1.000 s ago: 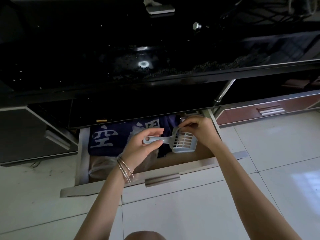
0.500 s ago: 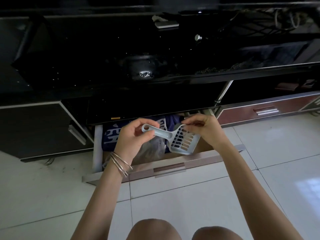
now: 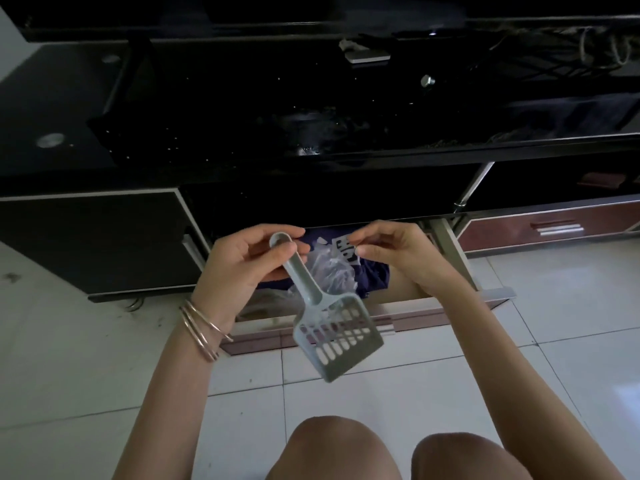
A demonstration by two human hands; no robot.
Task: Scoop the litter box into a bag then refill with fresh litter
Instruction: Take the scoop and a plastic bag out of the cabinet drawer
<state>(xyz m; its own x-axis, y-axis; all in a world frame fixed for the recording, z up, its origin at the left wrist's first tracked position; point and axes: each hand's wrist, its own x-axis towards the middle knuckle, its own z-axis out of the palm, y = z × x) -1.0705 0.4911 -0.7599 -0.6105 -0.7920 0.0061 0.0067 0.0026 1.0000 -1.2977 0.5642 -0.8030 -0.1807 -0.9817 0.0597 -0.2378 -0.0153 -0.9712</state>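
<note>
Holding the litter scoop [image 3: 313, 299] by the top of its handle, the left hand [image 3: 242, 271] has thumb and fingers curled round the handle's rounded end, so the slotted blade hangs down and toward the person, over the drawer front and the floor tiles. The right hand [image 3: 398, 256] is apart from it, just to the right, with fingertips drawn together as if pinching something very small; whether it actually grips anything I cannot tell.

The head view is the only one. With only the handle's end gripped, the scoop could, in my judgement, swing or slip and drop onto the tiles. No litter box shows in this view, so the scooping itself has not begun, and the scoop must be carried to wherever the box stands.

Behind and below both hands lies the open drawer [image 3: 491, 293], holding a crumpled clear plastic bag [image 3: 329, 268] and a dark blue bag with white lettering [image 3: 372, 271]. Whether either is the fresh litter or the waste bag is unclear. The clear bag sits just behind the scoop's handle, so a reach for it with the scoop in hand could snag it on the blade.

Bangles [image 3: 202, 327] ring the left wrist. Above the hands stands a glossy black cabinet [image 3: 311, 116]; right of the right hand is a closed reddish drawer [image 3: 554, 228]. Bare knees [image 3: 336, 448] are nearest the camera, below the hands.
</note>
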